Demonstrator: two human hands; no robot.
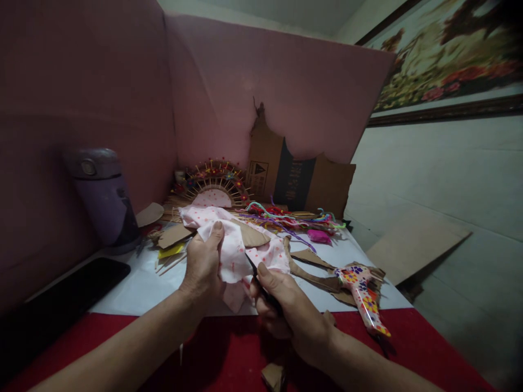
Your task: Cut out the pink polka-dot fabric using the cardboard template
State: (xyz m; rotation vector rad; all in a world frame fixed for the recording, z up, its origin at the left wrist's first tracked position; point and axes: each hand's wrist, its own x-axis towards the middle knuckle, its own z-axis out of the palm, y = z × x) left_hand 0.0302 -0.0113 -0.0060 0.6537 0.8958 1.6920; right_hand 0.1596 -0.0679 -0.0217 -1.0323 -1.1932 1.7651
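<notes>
Pinched between thumb and fingers, a folded piece of pale cloth with pink dots (232,261) is in my left hand (203,261). My right hand (286,302) is closed around dark scissors (267,296), whose blades point up and left against the cloth's right edge. Most of the handles are hidden by my fingers. Behind the cloth lies a tan cardboard half-round (255,235), partly covered by it. More dotted cloth (269,253) spreads on the white sheet beyond my hands.
Around them are a purple bottle (108,201), a dark phone-like slab (73,288), a stick fan frame (214,185), coloured pipe cleaners (286,218), a pink packet (319,236), a flower-patterned glue gun (363,294), cardboard scraps (273,375) and a standing cardboard sheet (330,185).
</notes>
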